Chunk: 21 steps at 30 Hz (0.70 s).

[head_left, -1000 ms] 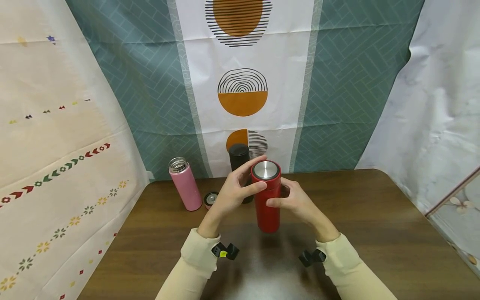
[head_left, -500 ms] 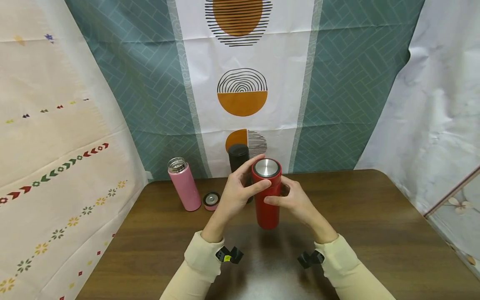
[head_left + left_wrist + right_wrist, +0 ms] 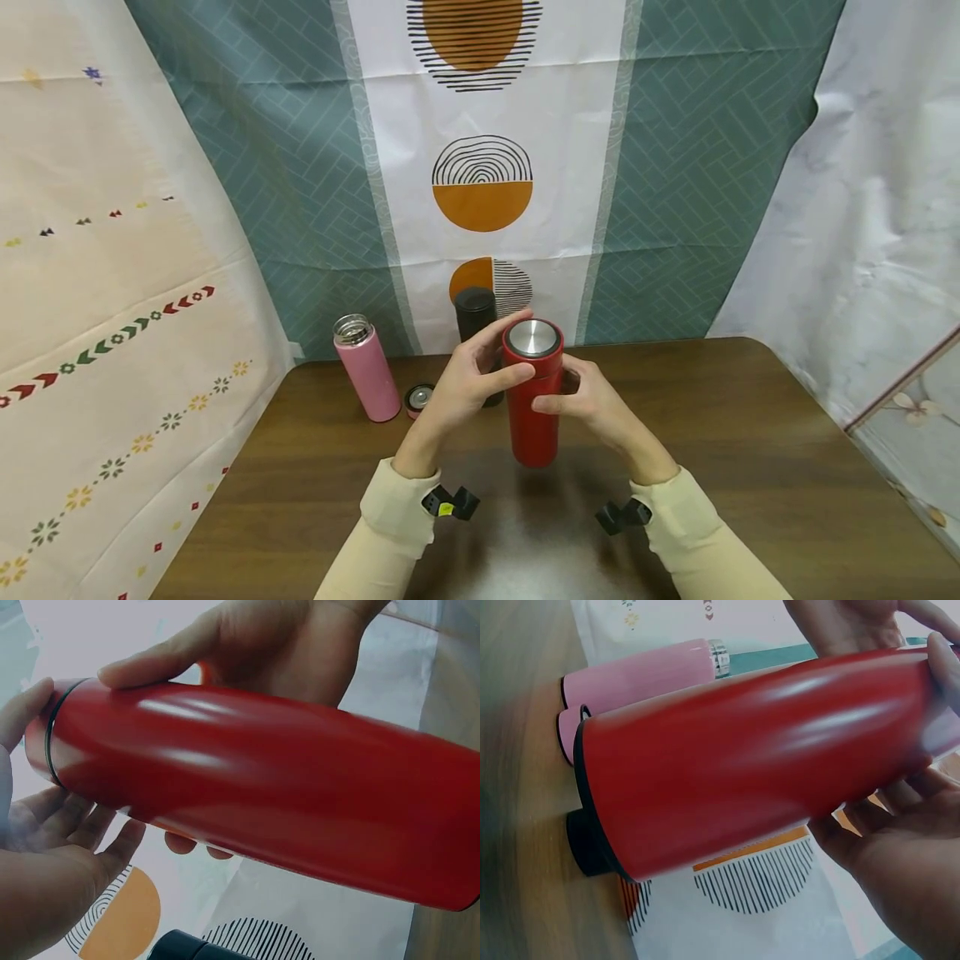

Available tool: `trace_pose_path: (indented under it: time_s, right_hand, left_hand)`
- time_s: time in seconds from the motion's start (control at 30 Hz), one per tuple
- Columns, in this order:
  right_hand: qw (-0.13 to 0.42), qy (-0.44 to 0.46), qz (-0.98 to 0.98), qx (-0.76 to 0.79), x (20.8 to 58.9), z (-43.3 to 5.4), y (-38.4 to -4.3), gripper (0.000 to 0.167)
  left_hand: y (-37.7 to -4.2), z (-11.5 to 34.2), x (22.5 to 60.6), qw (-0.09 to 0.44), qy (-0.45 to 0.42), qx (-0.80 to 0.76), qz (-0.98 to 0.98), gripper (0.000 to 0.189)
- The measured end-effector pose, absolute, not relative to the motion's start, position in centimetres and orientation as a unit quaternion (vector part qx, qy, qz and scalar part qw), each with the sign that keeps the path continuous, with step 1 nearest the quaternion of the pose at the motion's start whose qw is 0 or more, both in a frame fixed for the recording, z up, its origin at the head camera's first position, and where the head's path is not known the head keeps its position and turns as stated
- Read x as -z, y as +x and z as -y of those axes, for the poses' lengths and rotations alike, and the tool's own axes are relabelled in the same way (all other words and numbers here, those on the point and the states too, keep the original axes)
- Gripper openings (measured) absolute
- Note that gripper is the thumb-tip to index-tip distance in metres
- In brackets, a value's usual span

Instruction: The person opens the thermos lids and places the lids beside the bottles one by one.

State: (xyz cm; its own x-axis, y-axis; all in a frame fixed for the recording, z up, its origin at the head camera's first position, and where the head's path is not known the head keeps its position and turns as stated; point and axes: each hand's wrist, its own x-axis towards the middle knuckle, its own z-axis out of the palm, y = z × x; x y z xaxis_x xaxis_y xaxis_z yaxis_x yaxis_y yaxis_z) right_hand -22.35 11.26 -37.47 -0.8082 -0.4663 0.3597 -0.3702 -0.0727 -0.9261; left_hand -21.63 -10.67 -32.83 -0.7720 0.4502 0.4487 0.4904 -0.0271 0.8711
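A red thermos bottle (image 3: 534,425) with a brushed silver top is held upright over the table, a shadow below its base. My left hand (image 3: 468,375) grips its lid, thumb on the near side and fingers round the far side. Just under it, my right hand (image 3: 592,400) holds the body's upper part from the right. In the left wrist view a dark seam separates the lid (image 3: 37,742) from the body, and the lid sits on the bottle. The right wrist view shows the bottle's black base rim (image 3: 592,795).
At the back left a pink bottle (image 3: 367,375) stands with its steel mouth uncovered. Its pink lid (image 3: 418,398) lies beside it, partly behind my left wrist. A black bottle (image 3: 476,312) stands behind my left hand. Patterned cloth (image 3: 675,167) hangs at the table's (image 3: 720,433) back edge.
The bottle rises slightly, then lowers again. My left hand turns a little to the right round the lid, then back to the left. My right hand keeps its hold on the body.
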Motion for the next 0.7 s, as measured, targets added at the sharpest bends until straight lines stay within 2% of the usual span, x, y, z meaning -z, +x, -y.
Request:
trace_pose_path:
  time_s: [0.43,0.7]
  right_hand:
    - [-0.004,-0.282,-0.704,0.652,37.6,-11.0,-22.3,0.054]
    - [0.023,-0.299,-0.690,0.659,37.5,-11.6,-22.4,0.051]
  left_hand:
    - [-21.0,9.4,33.1,0.071,-0.309,0.658,0.684,0.069]
    - [-21.3,10.2,32.8,0.039,-0.326,0.647,0.688,0.066]
